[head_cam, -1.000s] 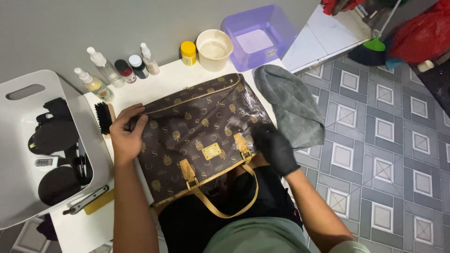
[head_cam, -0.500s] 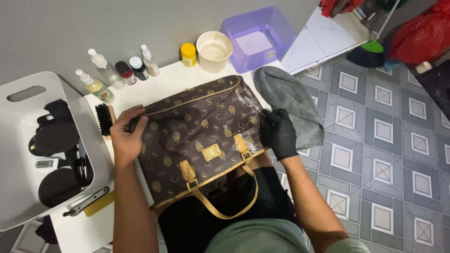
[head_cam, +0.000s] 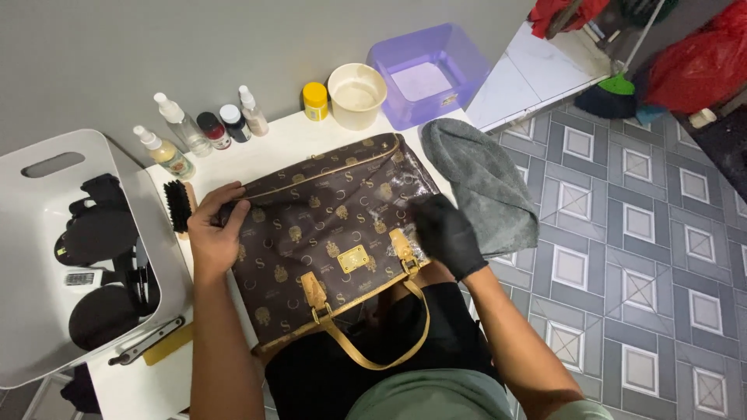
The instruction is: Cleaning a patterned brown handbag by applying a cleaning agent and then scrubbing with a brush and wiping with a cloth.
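Observation:
A dark brown patterned handbag (head_cam: pixel 311 233) with tan straps and a gold plate lies flat on a white table (head_cam: pixel 284 148). My left hand (head_cam: pixel 214 237), bare, presses down on the bag's left end. My right hand (head_cam: pixel 450 233) wears a black glove and rests flat on the bag's wet, shiny right side, beside a tan strap tab. A grey cloth (head_cam: pixel 482 183) hangs over the table's right edge, just right of that hand.
Several small bottles (head_cam: pixel 202 128), a yellow jar (head_cam: pixel 315 101), a cream bowl (head_cam: pixel 356 95) and a purple tub (head_cam: pixel 424 74) line the far side. A black brush (head_cam: pixel 177 206) lies left of the bag. A white bin (head_cam: pixel 152 210) of dark items stands far left. Tiled floor lies right.
My gloved right hand has slid from the bag's lower right corner up and leftward onto its right face. The left hand and the bag stay put.

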